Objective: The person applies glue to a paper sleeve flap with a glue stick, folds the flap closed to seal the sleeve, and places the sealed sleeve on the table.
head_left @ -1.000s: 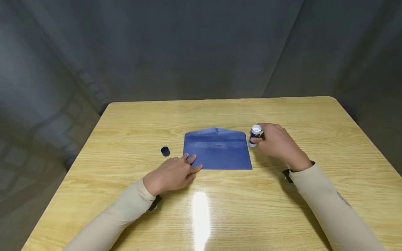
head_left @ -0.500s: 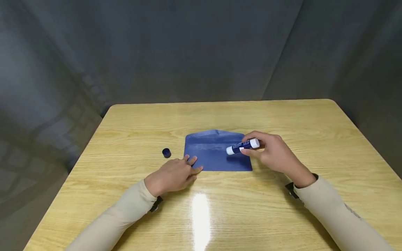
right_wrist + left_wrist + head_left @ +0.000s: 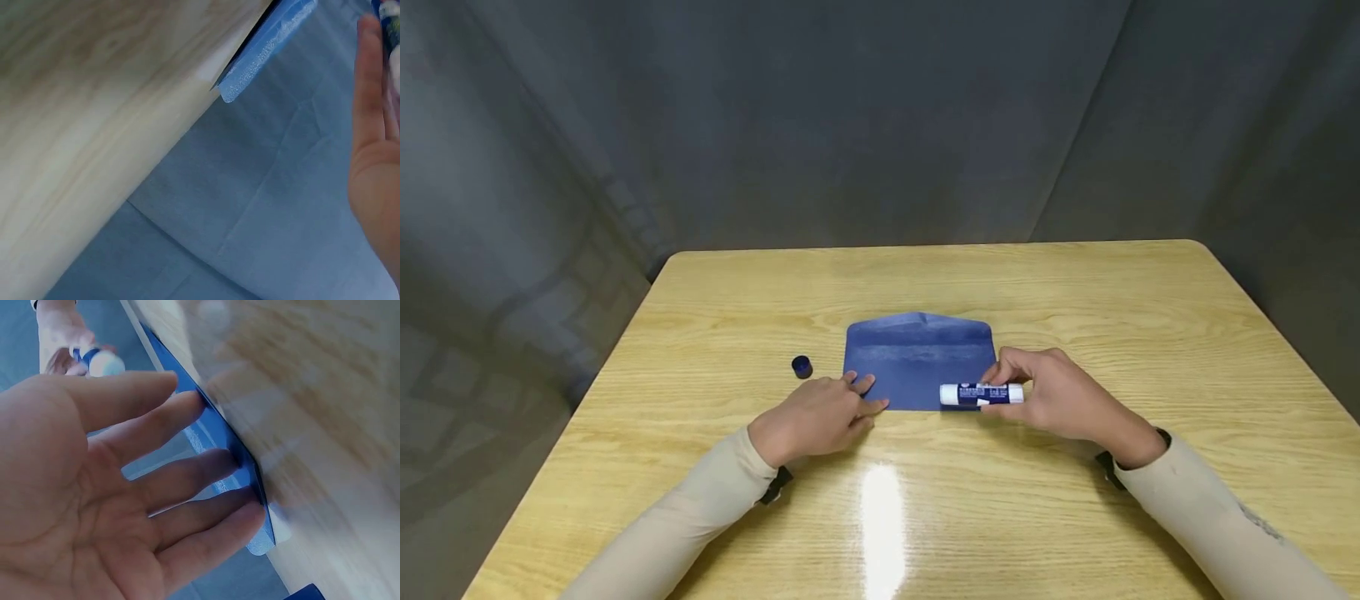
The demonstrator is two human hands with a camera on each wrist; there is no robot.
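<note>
Glue stick point(image 3: 981, 394): a second ago you were standing it upright beside the envelope's right edge; now you are holding it nearly level over the envelope's lower right edge.
Right hand point(image 3: 1060, 396): you are gripping the tube between thumb and fingers.
Left hand point(image 3: 820, 417): you are keeping it in place, straight fingers spread and resting on the envelope's lower left corner, grasping nothing.
Envelope point(image 3: 910, 375): it is lying flat, flap point(image 3: 917, 330) up, whitish streaks point(image 3: 917, 352) showing below the fold; you seem to be bringing the glue stick away from them, so spreading looks paused.
Cap point(image 3: 802, 367): it is sitting off the tube, just left of the envelope.
Hard to see: your right fingers are covering part of the tube; whether it is touching the paper, you cannot tell. The right wrist view is cutting the tube off; the left one is blurring it.
</note>
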